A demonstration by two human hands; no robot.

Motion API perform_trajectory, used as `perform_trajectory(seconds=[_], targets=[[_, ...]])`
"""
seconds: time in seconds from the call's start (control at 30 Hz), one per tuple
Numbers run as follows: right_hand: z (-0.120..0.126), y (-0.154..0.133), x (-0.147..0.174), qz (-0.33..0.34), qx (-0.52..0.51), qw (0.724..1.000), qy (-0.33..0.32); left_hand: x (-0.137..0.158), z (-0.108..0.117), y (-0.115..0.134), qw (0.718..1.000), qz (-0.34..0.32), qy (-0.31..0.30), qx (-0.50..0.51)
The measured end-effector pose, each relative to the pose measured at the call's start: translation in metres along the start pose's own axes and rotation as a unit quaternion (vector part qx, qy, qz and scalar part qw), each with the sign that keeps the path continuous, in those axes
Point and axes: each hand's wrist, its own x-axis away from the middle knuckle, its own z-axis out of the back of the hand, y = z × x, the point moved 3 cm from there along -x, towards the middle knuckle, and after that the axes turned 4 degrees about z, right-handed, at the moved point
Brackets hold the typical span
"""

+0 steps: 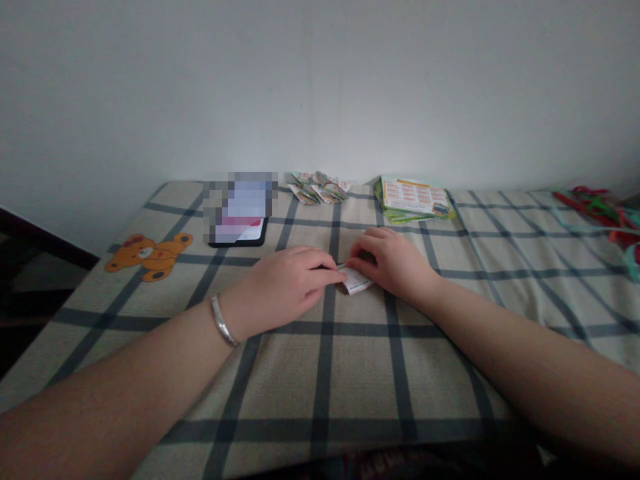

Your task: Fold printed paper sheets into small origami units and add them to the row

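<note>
A small folded printed paper [358, 280] lies on the checked tablecloth between my two hands. From the left, my left hand [287, 283] reaches in, a silver bangle on its wrist, its fingertips closed at the paper's left edge. My right hand [393, 261] curls over the right part, thumb and fingers gripping it and hiding some of it. Behind the hands sits a small pile of folded paper pieces [320, 189]. To its right rests a stack of flat printed leaflets [417, 197] with green edges.
A phone [253, 230], partly pixelated, lies at the back left. Nearer the table's left edge is an orange bear cut-out [150, 256]. Colourful ribbon-like items [600, 210] are heaped at the far right. A plain wall [320, 87] rises behind the table.
</note>
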Motion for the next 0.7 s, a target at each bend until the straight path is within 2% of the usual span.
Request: perform_trajectory(seconds=[0.17, 0.3, 0.53, 0.7], targets=[[-0.001, 0.002, 0.000, 0.008, -0.011, 1.000, 0.016, 0.002, -0.002, 0.004, 0.997, -0.002, -0.012, -0.071], [0.004, 0.006, 0.004, 0.019, -0.035, 0.999, 0.025, 0.004, -0.002, 0.005, 0.996, -0.003, -0.012, -0.085], [0.015, 0.011, 0.014, 0.121, -0.091, 0.988, -0.029, 0.004, -0.001, 0.003, 0.997, 0.002, -0.003, -0.075], [0.017, 0.011, 0.016, 0.123, -0.055, 0.990, -0.034, 0.004, -0.001, 0.004, 0.997, 0.007, -0.001, -0.077]])
